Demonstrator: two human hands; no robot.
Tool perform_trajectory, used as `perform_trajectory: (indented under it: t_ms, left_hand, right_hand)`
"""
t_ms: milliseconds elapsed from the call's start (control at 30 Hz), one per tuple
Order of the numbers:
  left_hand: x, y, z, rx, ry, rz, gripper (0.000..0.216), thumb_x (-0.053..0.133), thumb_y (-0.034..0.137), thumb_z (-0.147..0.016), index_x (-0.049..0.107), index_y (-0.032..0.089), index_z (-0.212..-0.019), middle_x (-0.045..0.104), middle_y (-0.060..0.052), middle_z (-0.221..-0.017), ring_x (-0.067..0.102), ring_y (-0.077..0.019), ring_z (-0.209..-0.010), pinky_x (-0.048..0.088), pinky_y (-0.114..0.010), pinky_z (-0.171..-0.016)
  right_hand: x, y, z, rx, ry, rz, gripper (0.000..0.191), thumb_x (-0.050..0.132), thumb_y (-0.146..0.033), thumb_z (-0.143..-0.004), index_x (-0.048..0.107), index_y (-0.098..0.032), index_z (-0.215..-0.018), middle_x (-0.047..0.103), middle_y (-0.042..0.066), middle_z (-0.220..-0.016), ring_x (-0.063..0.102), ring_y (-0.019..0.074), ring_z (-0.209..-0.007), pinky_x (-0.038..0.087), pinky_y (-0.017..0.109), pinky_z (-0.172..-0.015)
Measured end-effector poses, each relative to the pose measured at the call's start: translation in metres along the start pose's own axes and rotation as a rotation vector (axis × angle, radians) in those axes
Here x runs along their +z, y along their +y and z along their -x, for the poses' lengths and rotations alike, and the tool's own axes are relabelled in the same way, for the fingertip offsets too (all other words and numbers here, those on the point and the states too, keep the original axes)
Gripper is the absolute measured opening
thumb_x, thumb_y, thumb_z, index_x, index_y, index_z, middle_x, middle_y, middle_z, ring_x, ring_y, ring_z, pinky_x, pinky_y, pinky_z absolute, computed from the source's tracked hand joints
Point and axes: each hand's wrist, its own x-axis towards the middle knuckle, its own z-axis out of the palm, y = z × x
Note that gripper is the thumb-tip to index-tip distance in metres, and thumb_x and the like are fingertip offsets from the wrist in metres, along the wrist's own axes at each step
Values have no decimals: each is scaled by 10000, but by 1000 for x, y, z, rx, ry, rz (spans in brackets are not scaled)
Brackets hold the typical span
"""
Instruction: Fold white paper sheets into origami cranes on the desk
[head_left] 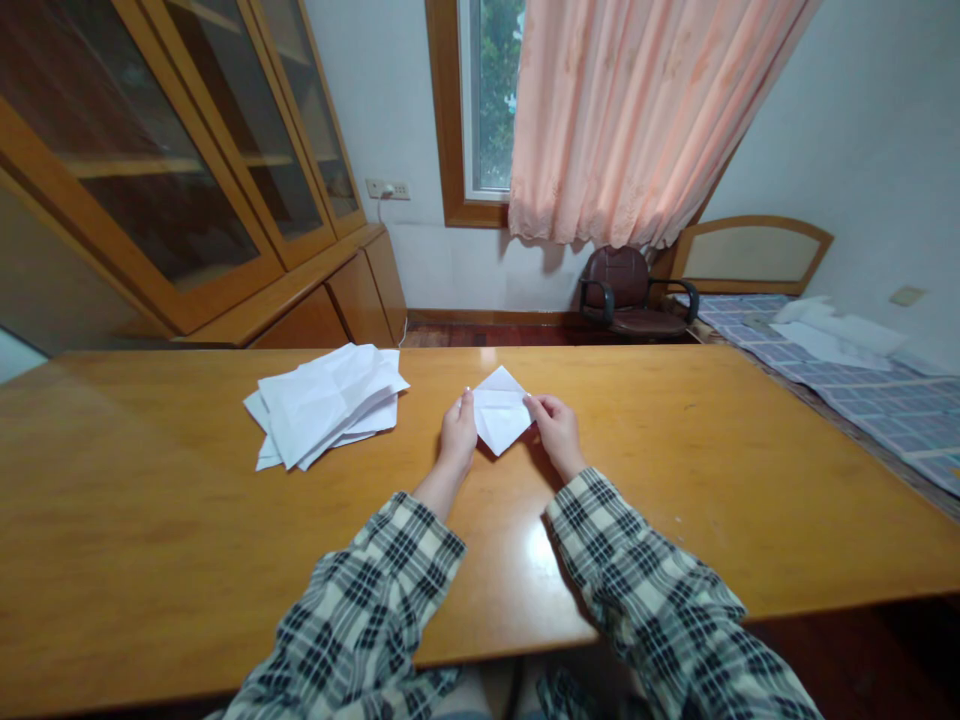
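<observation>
Two hands: left hand (458,434) grips one side corner, thumb uppermost, fingertips hidden from us; right hand (557,428) pinches the opposite corner, thumb against fingers.
Folded paper (500,418): held between them, over the table (660,440), paper stack (322,405) to the left.
Fold: under way, we judge.
Next crease: probably calls for one hand steadying, the other pressing.

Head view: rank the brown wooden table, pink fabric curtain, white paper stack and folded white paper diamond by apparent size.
1. Wooden table
2. Pink curtain
3. Paper stack
4. Folded paper diamond
</observation>
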Motion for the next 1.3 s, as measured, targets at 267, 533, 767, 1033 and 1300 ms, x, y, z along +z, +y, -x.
perform_trajectory:
  t_ms: [267, 533, 767, 1033, 1300]
  left_hand:
    - [1, 6, 2, -25, 40, 53, 566, 529, 677, -783, 656, 138, -899, 734, -121, -923, 683, -249, -882, 506, -299, -752]
    - [0, 1, -1, -52, -45, 96, 598, 572, 697, -739, 673, 131, -905, 732, -121, -946, 675, -253, -911, 500, -303, -777]
    - [3, 8, 6, -134, -225, 83, 540, 741, 590, -639, 692, 120, -900, 741, -91, -833, 677, -227, -797, 507, -311, -739]
    - [3, 5, 6, -101, -258, -34, 456, 794, 502, -596, 731, 116, -831, 748, -96, -814, 675, -225, -744, 518, -308, -714]
    - [3, 1, 5, -118, -222, -12, 480, 783, 519, -605, 722, 113, -855, 750, -107, -864, 678, -223, -752, 512, -290, -670]
  right_hand:
    - [-1, -4, 1, -28, 14, 11, 414, 575, -560, -794, 597, -176, -640, 569, -13, -531, 499, 122, -504, 389, 240, -515]
    - [-3, -8, 0, -69, 102, 59, 383, 560, -517, -806, 612, -169, -655, 572, -5, -551, 508, 131, -541, 380, 239, -528]
    - [-5, 2, -6, -69, 157, -7, 395, 549, -532, -815, 617, -169, -677, 576, -7, -570, 511, 133, -556, 388, 246, -546]
    - [-4, 5, -6, -48, 142, -114, 392, 578, -541, -807, 610, -169, -690, 574, -14, -582, 511, 124, -558, 390, 237, -542]
    - [-3, 4, -6, -38, 96, -92, 388, 596, -548, -788, 618, -169, -708, 598, -6, -578, 533, 129, -554, 408, 239, -542]
